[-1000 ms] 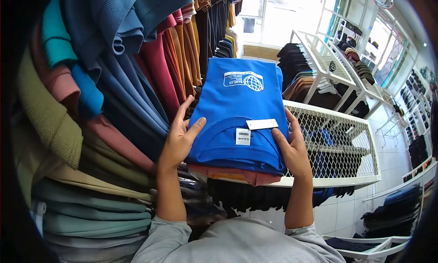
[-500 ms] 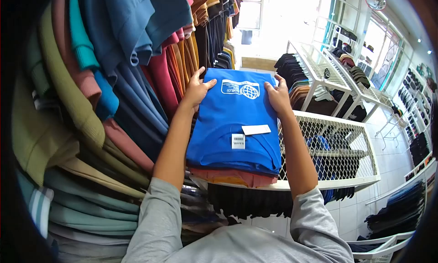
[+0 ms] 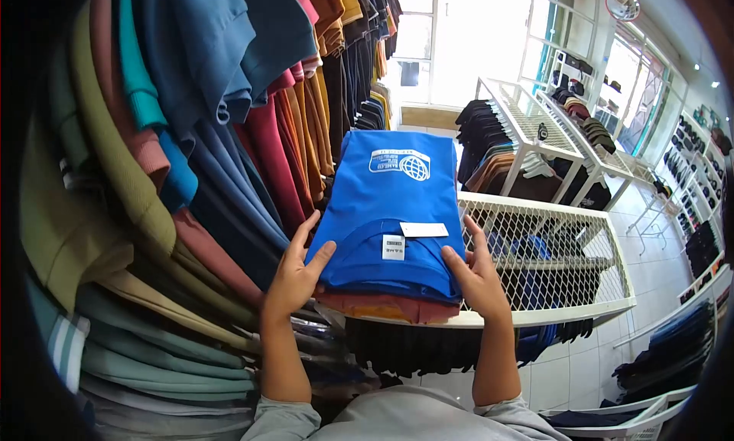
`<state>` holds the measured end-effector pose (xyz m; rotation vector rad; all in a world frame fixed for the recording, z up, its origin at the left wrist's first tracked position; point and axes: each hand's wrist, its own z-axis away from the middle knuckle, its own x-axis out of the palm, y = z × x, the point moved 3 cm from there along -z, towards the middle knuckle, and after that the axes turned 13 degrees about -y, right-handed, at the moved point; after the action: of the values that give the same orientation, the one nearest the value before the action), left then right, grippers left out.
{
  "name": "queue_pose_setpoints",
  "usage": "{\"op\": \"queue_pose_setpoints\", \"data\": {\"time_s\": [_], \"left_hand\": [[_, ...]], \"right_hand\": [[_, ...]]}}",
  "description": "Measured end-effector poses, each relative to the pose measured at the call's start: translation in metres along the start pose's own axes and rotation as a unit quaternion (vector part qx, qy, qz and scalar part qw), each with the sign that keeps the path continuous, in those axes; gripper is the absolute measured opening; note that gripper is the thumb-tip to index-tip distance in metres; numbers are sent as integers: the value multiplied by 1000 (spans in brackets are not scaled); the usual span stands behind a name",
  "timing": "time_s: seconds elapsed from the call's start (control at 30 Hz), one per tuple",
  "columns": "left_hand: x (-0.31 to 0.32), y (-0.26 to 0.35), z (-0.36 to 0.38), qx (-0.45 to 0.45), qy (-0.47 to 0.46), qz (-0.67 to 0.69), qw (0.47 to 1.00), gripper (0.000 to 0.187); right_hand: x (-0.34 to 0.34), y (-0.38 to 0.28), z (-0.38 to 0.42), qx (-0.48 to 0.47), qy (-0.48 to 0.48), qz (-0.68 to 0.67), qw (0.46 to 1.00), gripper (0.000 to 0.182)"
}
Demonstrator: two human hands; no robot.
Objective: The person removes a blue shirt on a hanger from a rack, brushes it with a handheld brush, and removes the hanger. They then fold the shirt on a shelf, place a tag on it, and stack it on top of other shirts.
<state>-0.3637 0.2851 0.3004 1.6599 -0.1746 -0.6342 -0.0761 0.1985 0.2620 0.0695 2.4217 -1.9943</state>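
A folded blue shirt [image 3: 382,200] with a white globe print lies on top of a stack of folded pink and yellow garments [image 3: 390,309]. Near its collar are a white tag [image 3: 424,230] and a barcode label [image 3: 393,247]. At the shirt's left edge is my left hand [image 3: 300,269], thumb and fingers spread. My right hand [image 3: 480,273] is at the right edge, its thumb at the fabric and its fingers apart. The stack rests on a white mesh-topped rack [image 3: 550,250].
Hanging shirts [image 3: 206,51] in many colours crowd the left side. Dark garments hang beneath the mesh rack. Behind it are another white rack [image 3: 527,120] and windows. More dark clothes [image 3: 665,357] hang at the lower right, over a tiled floor [image 3: 547,376].
Both hands have moved from the shirt's far corners back toward its collar end, and their fingers have opened. The shirt still lies on the stack.
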Motion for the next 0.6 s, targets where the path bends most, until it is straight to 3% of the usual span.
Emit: {"op": "queue_pose_setpoints", "data": {"time_s": [0.13,0.17,0.2,0.23,0.27,0.33,0.4,0.47,0.5,0.57,0.6], "left_hand": [[6,8,16,25,21,56,998,58],[6,18,23,-52,44,-68,995,55],[6,26,27,-128,67,-189,971,53],[8,24,31,-74,123,-249,958,48],[10,28,29,-71,126,-247,958,48],[19,61,25,170,246,-377,876,43],[30,92,8,183,179,-373,892,39],[39,96,-20,237,134,-425,863,40],[42,81,-31,236,133,-425,864,40],[53,32,-67,194,34,-418,887,43],[58,3,-79,149,-10,-372,916,46]], "right_hand": [[5,-6,11,12,38,-5,999,73],[3,-14,14,8,38,-4,999,73],[1,-24,18,54,47,129,989,67],[-2,-31,20,98,56,260,959,63],[-2,-34,17,94,56,263,959,63],[2,-58,10,-86,157,399,899,51],[10,-78,-10,-140,141,363,911,46],[25,-87,-34,-157,108,381,905,47],[32,-77,-40,-155,108,381,905,47],[46,-37,-65,-158,81,517,837,50],[50,-8,-73,-87,31,491,866,54]]}}
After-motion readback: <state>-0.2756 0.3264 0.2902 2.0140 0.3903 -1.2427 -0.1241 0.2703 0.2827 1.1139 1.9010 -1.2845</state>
